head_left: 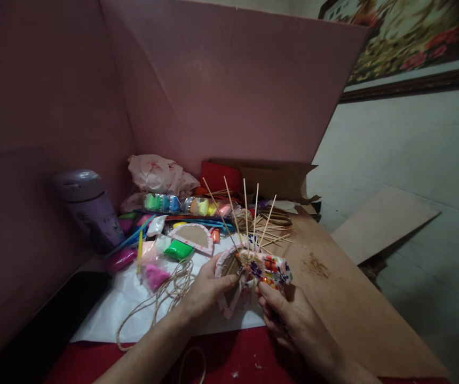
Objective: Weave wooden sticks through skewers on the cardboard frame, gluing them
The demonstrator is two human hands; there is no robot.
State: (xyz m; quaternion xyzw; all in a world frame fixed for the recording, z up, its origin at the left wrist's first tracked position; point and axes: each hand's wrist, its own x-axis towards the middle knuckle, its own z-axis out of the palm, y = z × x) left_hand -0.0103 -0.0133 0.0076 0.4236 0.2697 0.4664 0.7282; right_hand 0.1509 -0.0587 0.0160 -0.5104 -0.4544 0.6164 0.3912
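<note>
In the middle of the head view is a craft piece [267, 265] covered in flowered cloth. Several thin wooden sticks [246, 213] fan upward from it. My left hand [209, 278] is closed on its left side, the thumb pressed across a cardboard panel [229, 293] edged in pink cloth. At the lower right edge, my right hand [279, 309] pinches the flowered cloth between thumb and fingers. A small red glow shows near that thumb; its source I cannot make out. The lower fingers of my right hand are in shadow.
Left of the hands lie twine [173, 285], a green clay packet [179, 249] and a cloth-edged half-round card [191, 237]. A purple bottle [91, 213] stands at far left. Loose sticks [273, 233] lie behind. Brown board [357, 320] covers the right side.
</note>
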